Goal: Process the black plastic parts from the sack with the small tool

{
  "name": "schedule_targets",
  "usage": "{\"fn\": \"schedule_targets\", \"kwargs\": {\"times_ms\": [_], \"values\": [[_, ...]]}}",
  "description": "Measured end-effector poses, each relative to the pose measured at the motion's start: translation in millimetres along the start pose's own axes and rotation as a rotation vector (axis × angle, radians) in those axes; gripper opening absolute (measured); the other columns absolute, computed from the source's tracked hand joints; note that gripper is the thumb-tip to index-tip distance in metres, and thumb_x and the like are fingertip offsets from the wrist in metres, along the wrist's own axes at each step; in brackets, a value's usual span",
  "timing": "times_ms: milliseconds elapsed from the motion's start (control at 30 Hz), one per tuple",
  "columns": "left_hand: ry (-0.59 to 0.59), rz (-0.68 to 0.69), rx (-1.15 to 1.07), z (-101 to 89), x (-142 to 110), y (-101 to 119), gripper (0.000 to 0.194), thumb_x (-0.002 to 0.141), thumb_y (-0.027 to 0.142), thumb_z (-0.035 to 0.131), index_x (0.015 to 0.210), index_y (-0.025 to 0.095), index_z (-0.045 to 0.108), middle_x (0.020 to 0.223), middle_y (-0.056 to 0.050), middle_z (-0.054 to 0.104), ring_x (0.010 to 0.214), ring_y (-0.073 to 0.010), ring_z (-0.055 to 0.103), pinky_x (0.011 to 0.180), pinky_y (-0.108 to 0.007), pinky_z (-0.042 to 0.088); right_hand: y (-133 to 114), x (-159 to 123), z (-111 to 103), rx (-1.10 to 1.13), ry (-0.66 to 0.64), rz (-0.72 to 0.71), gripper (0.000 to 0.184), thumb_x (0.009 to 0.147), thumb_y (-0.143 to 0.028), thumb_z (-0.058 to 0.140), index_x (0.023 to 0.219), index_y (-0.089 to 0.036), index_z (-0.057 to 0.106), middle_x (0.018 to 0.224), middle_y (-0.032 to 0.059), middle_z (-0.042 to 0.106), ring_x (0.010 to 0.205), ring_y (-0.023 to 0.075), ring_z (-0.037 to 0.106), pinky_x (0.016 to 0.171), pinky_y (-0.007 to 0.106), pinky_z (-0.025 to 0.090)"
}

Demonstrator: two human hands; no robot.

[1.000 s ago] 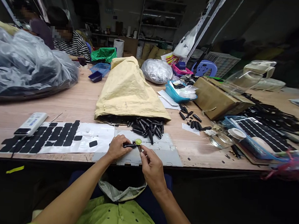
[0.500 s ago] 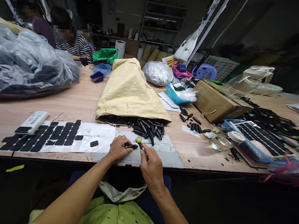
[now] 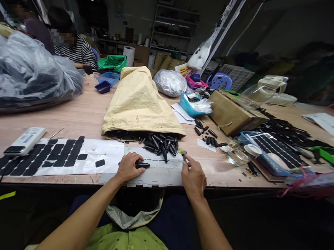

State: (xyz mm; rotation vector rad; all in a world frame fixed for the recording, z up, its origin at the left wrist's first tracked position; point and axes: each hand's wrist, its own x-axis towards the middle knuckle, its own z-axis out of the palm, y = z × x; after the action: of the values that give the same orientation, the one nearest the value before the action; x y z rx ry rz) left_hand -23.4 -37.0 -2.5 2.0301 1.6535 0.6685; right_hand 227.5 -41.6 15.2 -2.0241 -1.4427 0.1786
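My left hand (image 3: 130,167) is closed around a slim black pen-shaped part (image 3: 143,165), which points right over a grey board (image 3: 154,175) at the table's front edge. Farther right, my right hand (image 3: 193,177) grips the short handle of a small mallet-like tool (image 3: 181,152) with a round yellow-green head. Its fingers hide most of the handle. Beyond both hands, a pile of black pen-shaped parts (image 3: 161,144) spills from the mouth of a yellow sack (image 3: 145,112).
A sheet with black stickers (image 3: 68,152) and a white box-shaped device (image 3: 25,141) lie at left. At right are loose black parts (image 3: 209,137), a cardboard box (image 3: 233,110) and a blue tray (image 3: 268,151). Two people sit behind a big plastic bag (image 3: 30,73).
My right hand has moved right with the mallet-like tool, away from my left hand. The left hand still holds the black part. The whole view has shifted slightly.
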Motion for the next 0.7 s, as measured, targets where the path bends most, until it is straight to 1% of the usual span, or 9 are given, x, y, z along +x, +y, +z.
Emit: {"fn": "schedule_targets", "kwargs": {"times_ms": [33,100,167,233,367,500,600,700], "values": [[-0.005,0.003,0.007,-0.2,0.0,0.3,0.02,0.072,0.028,0.072,0.091,0.023,0.068,0.089,-0.001,0.065,0.091,-0.0216,0.055,0.081,-0.035,0.04,7.3,9.9,0.3,-0.077,-0.014,0.061,0.035,0.088,-0.023,0.05,0.118,-0.024,0.068,0.104,0.007,0.065,0.081,0.0175,0.057,0.068,0.029,0.039],[-0.017,0.007,0.018,-0.3,0.1,0.5,0.017,0.074,0.03,0.071,0.09,0.024,0.069,0.088,-0.001,0.065,0.092,-0.0218,0.055,0.081,-0.035,0.039,18.9,25.5,4.3,-0.195,-0.069,0.136,0.037,0.088,-0.021,0.049,0.12,-0.025,0.067,0.106,0.0077,0.063,0.085,0.0184,0.057,0.067,0.029,0.037],[-0.026,0.009,0.018,-0.6,0.0,0.7,0.014,0.076,0.03,0.07,0.088,0.024,0.07,0.088,-0.002,0.065,0.092,-0.0218,0.055,0.08,-0.035,0.039,25.1,35.2,11.2,-0.261,-0.093,0.15,0.038,0.089,-0.02,0.049,0.122,-0.027,0.066,0.107,0.0078,0.061,0.088,0.019,0.057,0.067,0.029,0.036],[-0.03,0.007,0.01,-1.2,-0.1,1.1,0.014,0.076,0.031,0.07,0.087,0.023,0.071,0.088,-0.002,0.065,0.092,-0.0219,0.055,0.08,-0.035,0.039,26.2,40.1,19.0,-0.306,-0.07,0.122,0.038,0.089,-0.019,0.049,0.122,-0.027,0.066,0.105,0.0085,0.061,0.09,0.02,0.057,0.069,0.029,0.037],[-0.051,0.004,0.002,-4.3,0.8,2.3,0.014,0.073,0.031,0.072,0.085,0.023,0.071,0.087,-0.002,0.063,0.091,-0.0218,0.054,0.079,-0.034,0.04,23.0,42.8,31.9,-0.402,0.013,0.029,0.037,0.09,-0.017,0.046,0.121,-0.02,0.065,0.101,0.0115,0.061,0.092,0.0229,0.056,0.072,0.032,0.037],[-0.097,0.031,-0.005,-9.1,-0.7,5.0,0.013,0.069,0.029,0.074,0.081,0.024,0.073,0.091,-0.002,0.062,0.091,-0.0216,0.053,0.082,-0.036,0.04,24.8,43.6,38.9,-0.448,0.071,-0.049,0.036,0.089,-0.017,0.045,0.12,-0.016,0.064,0.099,0.0131,0.059,0.09,0.0234,0.055,0.07,0.032,0.038],[-0.153,0.08,-0.033,-10.4,-14.8,9.7,0.011,0.067,0.028,0.075,0.078,0.025,0.073,0.1,-0.003,0.061,0.096,-0.023,0.053,0.088,-0.039,0.04,28.0,44.2,41.5,-0.45,0.089,-0.067,0.036,0.088,-0.018,0.046,0.119,-0.015,0.064,0.098,0.0141,0.058,0.088,0.0235,0.054,0.068,0.032,0.039],[-0.181,0.18,-0.027,-5.6,-43.0,13.1,0.014,0.065,0.025,0.077,0.079,0.026,0.072,0.117,-0.004,0.059,0.11,-0.0273,0.049,0.097,-0.044,0.037,29.8,44.5,42.9,-0.453,0.093,-0.072,0.036,0.089,-0.018,0.043,0.118,-0.014,0.063,0.098,0.0142,0.058,0.089,0.024,0.053,0.067,0.033,0.04]]}}
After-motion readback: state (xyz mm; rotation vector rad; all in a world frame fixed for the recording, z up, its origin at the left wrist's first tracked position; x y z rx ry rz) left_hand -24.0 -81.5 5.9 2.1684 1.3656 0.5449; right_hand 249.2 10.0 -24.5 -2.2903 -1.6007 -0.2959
